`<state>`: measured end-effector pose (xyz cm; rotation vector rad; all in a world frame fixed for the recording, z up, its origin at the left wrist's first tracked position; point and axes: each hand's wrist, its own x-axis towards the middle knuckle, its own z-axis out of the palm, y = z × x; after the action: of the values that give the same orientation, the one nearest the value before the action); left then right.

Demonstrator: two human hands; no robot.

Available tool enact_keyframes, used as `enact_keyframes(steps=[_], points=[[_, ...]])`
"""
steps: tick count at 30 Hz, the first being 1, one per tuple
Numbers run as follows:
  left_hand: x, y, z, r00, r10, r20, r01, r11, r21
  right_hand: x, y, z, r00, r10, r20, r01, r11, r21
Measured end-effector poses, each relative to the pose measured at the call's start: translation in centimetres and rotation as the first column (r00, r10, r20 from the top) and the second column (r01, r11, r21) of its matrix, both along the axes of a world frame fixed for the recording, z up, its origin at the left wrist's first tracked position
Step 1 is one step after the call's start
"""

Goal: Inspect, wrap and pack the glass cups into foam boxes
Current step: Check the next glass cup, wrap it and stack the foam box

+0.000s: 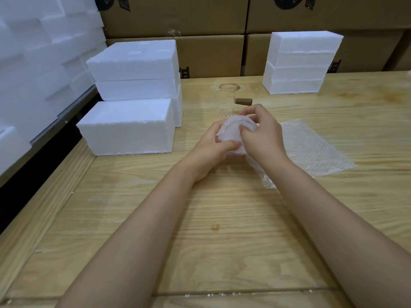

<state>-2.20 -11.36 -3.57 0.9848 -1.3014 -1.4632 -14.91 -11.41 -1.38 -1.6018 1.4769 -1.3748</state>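
We hold the wrapped cup [229,132] between both hands just above the desk [200,218], near its middle. The left grip [213,152] curls round the body of the bundle from the side, with the thumb across the front. The right grip [262,134] is closed on the top edge, its fingers bent over the rim and pinching the wrap, seemingly tucking the loose end into the mouth. We judge the wrapping nearly done and the packing not yet begun.

The glass inside is rigid, light and breakable. The bubble skin gives under our fingers and may slide on the glass, so we would take the body in a firm, even squeeze, never by the loose ends. Pressing hard on the rim is the risk.

A bare cup [224,103] stands on the desk just behind the hands, its brown handle [244,101] pointing right; we would lift that one by the body too. A spare sheet [311,147] of bubble wrap lies flat to the right. The nearest foam box [126,127] sits to the left and looks closed, so it likely needs opening first.
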Motion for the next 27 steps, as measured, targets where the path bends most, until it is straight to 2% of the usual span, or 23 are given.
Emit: enact_keyframes(steps=[3, 5, 7, 11, 13, 15, 16, 18, 19, 21, 24, 27], points=[[-0.2, -0.6, -0.1, 0.962, 0.239, 0.134, -0.232, 0.97, -0.068, 0.4, 0.2, 0.0, 0.987, 0.161, 0.012, -0.161, 0.987, 0.029], [-0.1, -0.7, -0.1, 0.917, 0.375, 0.136, -0.373, 0.927, -0.042, 0.7, 0.3, -0.1, 0.959, 0.281, -0.027, -0.278, 0.958, 0.076], [0.0, -0.7, -0.1, 0.895, 0.434, 0.104, -0.434, 0.901, -0.024, 1.0, 0.4, -0.3, 0.943, 0.322, -0.086, -0.314, 0.944, 0.099], [-0.4, -0.3, 0.1, 0.922, 0.379, 0.078, -0.378, 0.925, -0.03, 1.4, 0.6, -0.7, 0.983, 0.181, -0.022, -0.179, 0.98, 0.092], [-0.5, 0.1, 0.2, 0.956, 0.287, 0.057, -0.284, 0.957, -0.048, 1.3, 0.6, -0.8, 0.994, 0.101, -0.038, -0.098, 0.992, 0.084], [0.0, 0.5, 0.0, 0.986, 0.151, 0.075, -0.14, 0.981, -0.137, 0.8, 0.4, -0.6, 0.999, 0.045, 0.021, -0.046, 0.994, 0.095], [0.5, 0.5, -0.2, 0.979, 0.116, 0.17, -0.073, 0.968, -0.24, 0.4, 0.2, -0.4, 0.997, 0.033, 0.064, -0.04, 0.993, 0.107], [1.3, 0.6, -0.6, 0.899, 0.115, 0.423, 0.087, 0.898, -0.43, -0.5, -0.2, 0.0, 0.99, 0.055, 0.13, -0.075, 0.985, 0.158], [1.6, 0.6, -0.6, 0.856, 0.138, 0.499, 0.143, 0.863, -0.484, -0.8, -0.2, 0.2, 0.986, 0.087, 0.143, -0.114, 0.974, 0.195], [1.7, 0.6, -0.4, 0.844, 0.184, 0.504, 0.144, 0.828, -0.543, -1.2, -0.1, 0.7, 0.981, 0.15, 0.126, -0.179, 0.947, 0.267], [1.8, 0.5, -0.1, 0.906, 0.192, 0.377, 0.055, 0.83, -0.555, -1.6, 0.1, 1.3, 0.965, 0.216, 0.146, -0.254, 0.904, 0.344], [2.1, 0.1, -0.3, 0.919, 0.256, 0.299, -0.107, 0.894, -0.436, -2.5, -0.2, 1.7, 0.876, 0.265, 0.403, -0.402, 0.863, 0.305]])
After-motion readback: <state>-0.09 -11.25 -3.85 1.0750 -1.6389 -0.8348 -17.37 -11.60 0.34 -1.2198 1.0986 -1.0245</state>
